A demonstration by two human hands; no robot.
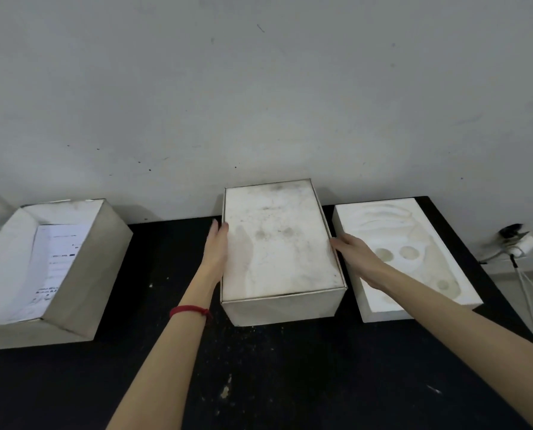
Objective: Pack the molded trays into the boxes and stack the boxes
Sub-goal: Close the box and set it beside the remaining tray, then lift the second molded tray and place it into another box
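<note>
Cardboard box (279,243) stands mid-table with a molded tray seated flush in its top. The left hand (217,252) lies flat against its left wall, fingers straight and pressed together; the right hand (356,254) meets the right wall, fingers extended, their tips hidden at the edge. A second molded tray (414,252) lies just right of the box, under the right forearm. An open box (44,268) with a printed sheet inside sits well left on the black table (259,367). Judged step: gripping the packed box to move it. Squeeze evenly low on both walls, lift level, and clear the loose tray with the wrist.
</note>
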